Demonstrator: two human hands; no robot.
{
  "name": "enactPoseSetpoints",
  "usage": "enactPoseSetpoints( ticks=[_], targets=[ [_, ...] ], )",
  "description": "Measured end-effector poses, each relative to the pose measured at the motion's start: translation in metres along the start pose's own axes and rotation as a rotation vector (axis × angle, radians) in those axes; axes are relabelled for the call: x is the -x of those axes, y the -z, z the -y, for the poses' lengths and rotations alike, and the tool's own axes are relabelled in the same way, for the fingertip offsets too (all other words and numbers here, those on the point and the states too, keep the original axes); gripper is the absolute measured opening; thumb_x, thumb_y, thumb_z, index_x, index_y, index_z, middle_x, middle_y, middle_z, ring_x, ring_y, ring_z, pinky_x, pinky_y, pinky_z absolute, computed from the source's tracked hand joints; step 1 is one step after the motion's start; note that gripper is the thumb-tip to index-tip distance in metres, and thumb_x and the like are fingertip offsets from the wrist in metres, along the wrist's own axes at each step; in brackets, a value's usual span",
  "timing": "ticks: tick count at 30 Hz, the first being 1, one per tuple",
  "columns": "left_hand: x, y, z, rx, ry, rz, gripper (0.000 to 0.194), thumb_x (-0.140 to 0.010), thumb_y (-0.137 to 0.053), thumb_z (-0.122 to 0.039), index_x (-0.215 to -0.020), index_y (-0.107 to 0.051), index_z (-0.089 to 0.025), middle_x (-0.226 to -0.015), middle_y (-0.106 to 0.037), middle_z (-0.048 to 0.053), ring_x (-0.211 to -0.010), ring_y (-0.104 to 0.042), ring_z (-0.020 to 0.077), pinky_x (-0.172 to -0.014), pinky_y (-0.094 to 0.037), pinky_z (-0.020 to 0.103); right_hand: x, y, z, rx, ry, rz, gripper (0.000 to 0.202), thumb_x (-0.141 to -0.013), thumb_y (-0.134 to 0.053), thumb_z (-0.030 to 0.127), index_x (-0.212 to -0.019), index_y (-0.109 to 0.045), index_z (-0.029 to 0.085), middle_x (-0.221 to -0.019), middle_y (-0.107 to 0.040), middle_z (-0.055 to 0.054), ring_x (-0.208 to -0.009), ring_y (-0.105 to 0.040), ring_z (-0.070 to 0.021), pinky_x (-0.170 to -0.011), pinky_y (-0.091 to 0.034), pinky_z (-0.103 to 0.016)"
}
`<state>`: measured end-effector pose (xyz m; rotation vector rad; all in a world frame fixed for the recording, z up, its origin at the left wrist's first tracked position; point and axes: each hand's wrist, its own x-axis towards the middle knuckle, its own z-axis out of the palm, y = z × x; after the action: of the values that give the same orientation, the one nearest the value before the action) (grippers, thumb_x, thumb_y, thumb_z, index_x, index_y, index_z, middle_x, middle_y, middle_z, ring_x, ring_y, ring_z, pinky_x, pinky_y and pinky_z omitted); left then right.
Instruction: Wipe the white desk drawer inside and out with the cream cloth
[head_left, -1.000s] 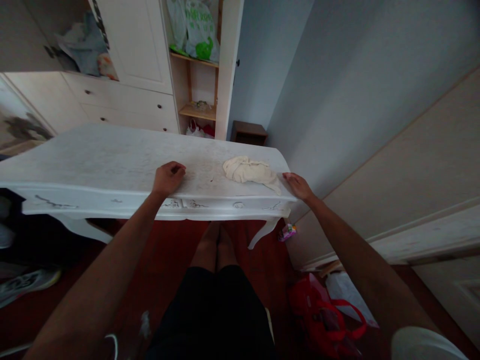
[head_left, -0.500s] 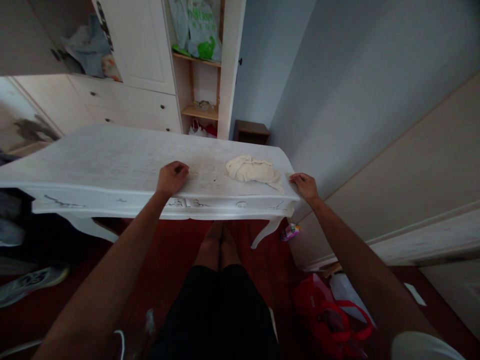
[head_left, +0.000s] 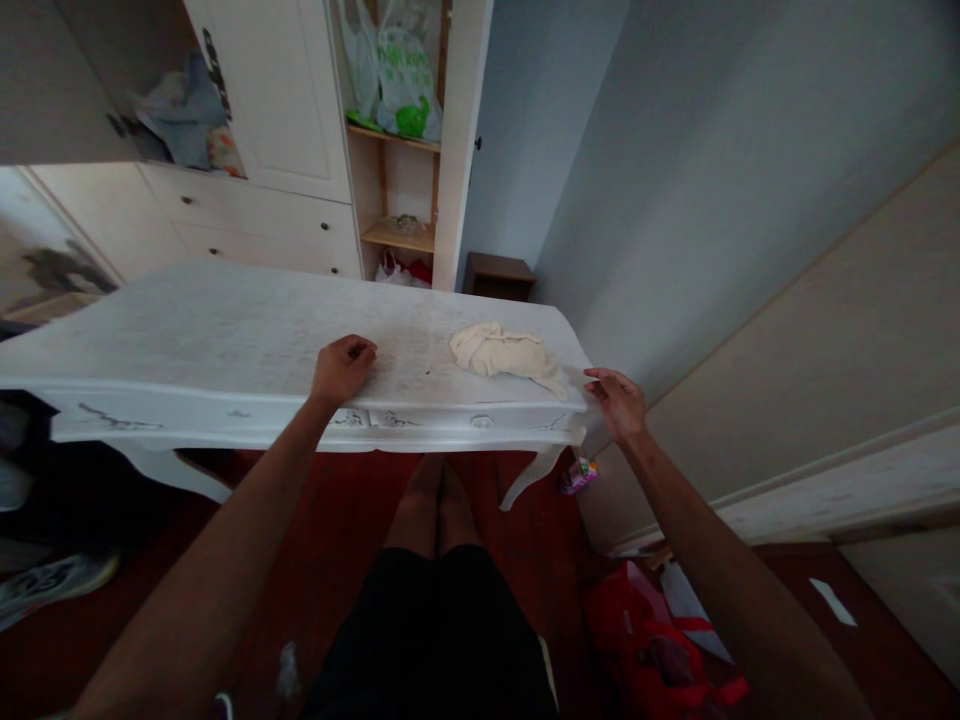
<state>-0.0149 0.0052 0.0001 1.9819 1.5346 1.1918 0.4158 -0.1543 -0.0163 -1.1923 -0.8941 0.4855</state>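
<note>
My left hand [head_left: 343,370] rests on the scuffed top of a white table [head_left: 225,320], near its front edge. Its fingers are curled in, and I see nothing in them. Just past the table's right edge is my right hand [head_left: 616,398], its fingers slightly apart and pointing left, holding nothing visible. Between the hands, nearer the right one, lies a crumpled cream cloth [head_left: 502,352]. A tiny dark red speck [head_left: 428,372] sits on the tabletop left of the cloth.
Behind the table stands a white wardrobe [head_left: 277,100] with open shelves holding plastic bags [head_left: 405,80]. A small brown cabinet [head_left: 499,272] is by the wall. Low on the right are a pink box [head_left: 578,476] and a red bag [head_left: 637,630]. A shoe [head_left: 56,585] is lower left.
My right hand has drawn away from the table's right corner, and its fingers have spread a little. My left hand stays in place on the tabletop. The view has tilted slightly upward.
</note>
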Motion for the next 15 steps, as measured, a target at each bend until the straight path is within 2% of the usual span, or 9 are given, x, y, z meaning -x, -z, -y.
enactPoseSetpoints(
  ticks=[2,3,4,5,7,8,11,15],
  targets=[
    [0.000,0.000,0.001,-0.006,-0.014,0.000,0.025,-0.074,-0.052,-0.032,-0.083,-0.070,-0.018,-0.083,-0.072,0.007,-0.077,-0.066,0.0212,-0.076,-0.050,0.032,0.038,-0.010,-0.005,-0.163,-0.023,0.028,0.027,-0.074,-0.071,0.046,-0.077,-0.064,0.020,-0.061,-0.060,0.003,-0.051,-0.050,-0.0083,-0.056,-0.045,-0.023],
    [-0.001,0.000,0.001,-0.006,-0.019,0.002,0.025,-0.074,-0.051,-0.033,-0.083,-0.069,-0.018,-0.083,-0.072,0.007,-0.078,-0.066,0.0214,-0.076,-0.050,0.032,0.060,-0.018,-0.009,-0.232,-0.076,0.065,0.025,-0.077,-0.068,0.045,-0.074,-0.062,0.020,-0.047,-0.047,0.008,-0.043,-0.041,-0.0072,-0.050,-0.041,-0.022],
    [-0.001,0.000,0.001,-0.006,-0.023,0.006,0.025,-0.074,-0.051,-0.033,-0.083,-0.069,-0.018,-0.083,-0.072,0.007,-0.078,-0.066,0.0215,-0.076,-0.050,0.032,0.083,-0.027,-0.016,-0.288,-0.151,0.127,0.026,-0.080,-0.065,0.045,-0.071,-0.059,0.020,-0.040,-0.035,0.011,-0.038,-0.032,-0.0066,-0.044,-0.035,-0.020],
    [-0.001,0.000,0.001,-0.005,-0.024,0.011,0.026,-0.073,-0.051,-0.034,-0.083,-0.069,-0.018,-0.084,-0.072,0.007,-0.078,-0.066,0.0215,-0.076,-0.050,0.031,0.105,-0.037,-0.023,-0.306,-0.259,0.227,0.028,-0.082,-0.064,0.045,-0.070,-0.058,0.020,-0.038,-0.030,0.012,-0.035,-0.026,-0.0062,-0.041,-0.030,-0.020],
    [-0.001,0.000,0.002,-0.002,-0.016,0.021,0.025,-0.073,-0.051,-0.034,-0.083,-0.068,-0.019,-0.084,-0.072,0.007,-0.077,-0.065,0.0215,-0.076,-0.050,0.031,0.140,-0.060,-0.039,-0.274,-0.482,0.403,0.032,-0.080,-0.066,0.048,-0.068,-0.057,0.019,-0.037,-0.030,0.012,-0.034,-0.021,-0.0051,-0.036,-0.022,-0.019],
    [-0.001,0.000,0.001,-0.001,-0.009,0.026,0.025,-0.073,-0.051,-0.035,-0.083,-0.068,-0.020,-0.084,-0.072,0.006,-0.078,-0.065,0.0215,-0.076,-0.050,0.031,0.150,-0.073,-0.046,-0.279,-0.575,0.453,0.035,-0.079,-0.067,0.052,-0.070,-0.056,0.019,-0.038,-0.029,0.012,-0.033,-0.019,-0.0048,-0.036,-0.019,-0.019],
    [-0.001,0.001,0.000,0.008,0.017,0.032,0.024,-0.073,-0.051,-0.036,-0.083,-0.067,-0.021,-0.083,-0.071,0.005,-0.079,-0.065,0.0215,-0.077,-0.051,0.031,0.153,-0.105,-0.061,-0.417,-0.807,0.492,0.044,-0.077,-0.065,0.062,-0.086,-0.059,0.020,-0.044,-0.035,0.012,-0.035,-0.018,-0.0043,-0.036,-0.017,-0.017],
    [-0.001,0.001,0.000,0.033,0.045,0.028,0.023,-0.073,-0.052,-0.035,-0.084,-0.067,-0.021,-0.082,-0.071,0.003,-0.078,-0.065,0.0205,-0.078,-0.051,0.031,0.127,-0.127,-0.068,-0.677,-0.937,0.503,0.052,-0.081,-0.056,0.068,-0.096,-0.062,0.018,-0.048,-0.044,0.009,-0.037,-0.025,-0.0052,-0.036,-0.016,-0.016]
  ],
)
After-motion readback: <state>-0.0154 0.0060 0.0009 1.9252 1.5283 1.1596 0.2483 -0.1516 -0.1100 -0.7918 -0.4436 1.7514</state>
